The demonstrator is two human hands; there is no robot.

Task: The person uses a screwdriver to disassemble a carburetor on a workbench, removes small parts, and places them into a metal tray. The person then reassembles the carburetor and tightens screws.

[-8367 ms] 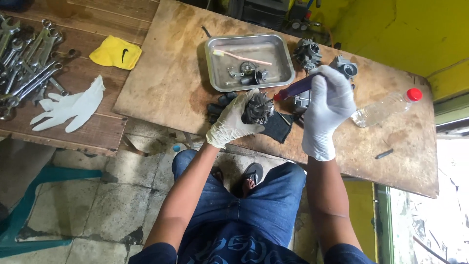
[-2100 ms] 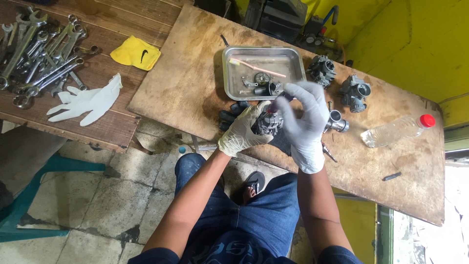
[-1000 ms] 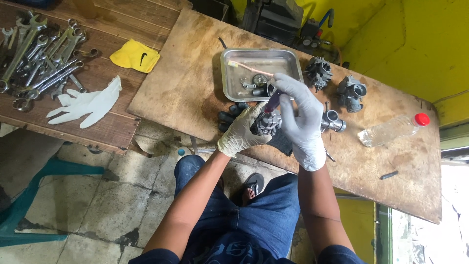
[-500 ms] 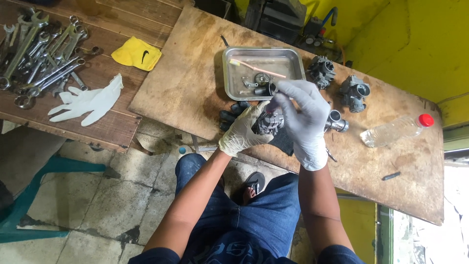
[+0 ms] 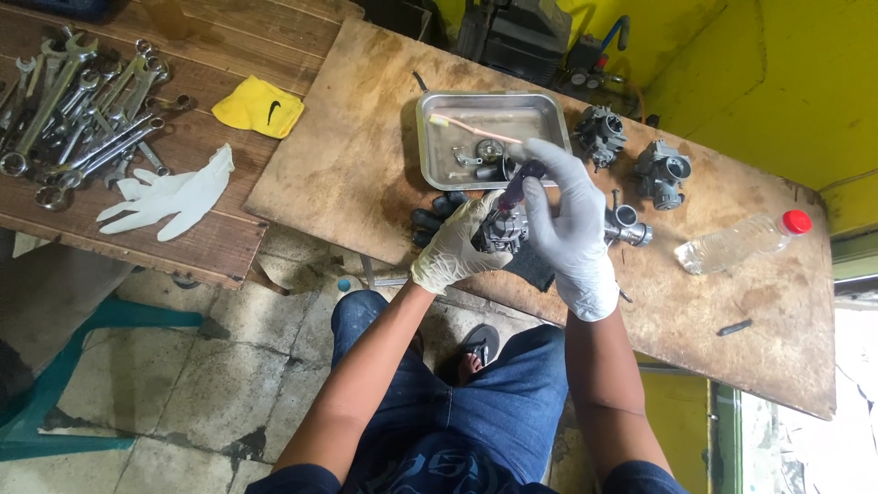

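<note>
My left hand (image 5: 450, 254), in a white glove, grips a dark metal carburetor body (image 5: 501, 230) just above the near edge of the plywood table (image 5: 366, 155). My right hand (image 5: 569, 229), also gloved, holds a screwdriver with a dark red handle (image 5: 519, 183), its tip pointing down into the carburetor. Both hands meet over a black cloth or glove (image 5: 535, 267) lying on the table.
A metal tray (image 5: 439, 165) with small parts and a pink toothbrush sits behind the hands. Three more carburetor parts (image 5: 599, 135) (image 5: 663, 172) (image 5: 629, 225) and a clear bottle with a red cap (image 5: 741, 242) lie to the right. Wrenches (image 5: 73, 101), a yellow cloth (image 5: 258, 105) and a white glove (image 5: 169, 194) rest on the left bench.
The hands stay together on the carburetor, with small shifts of the right hand and screwdriver. About eight seconds ago the right hand was lifted higher and further right.
</note>
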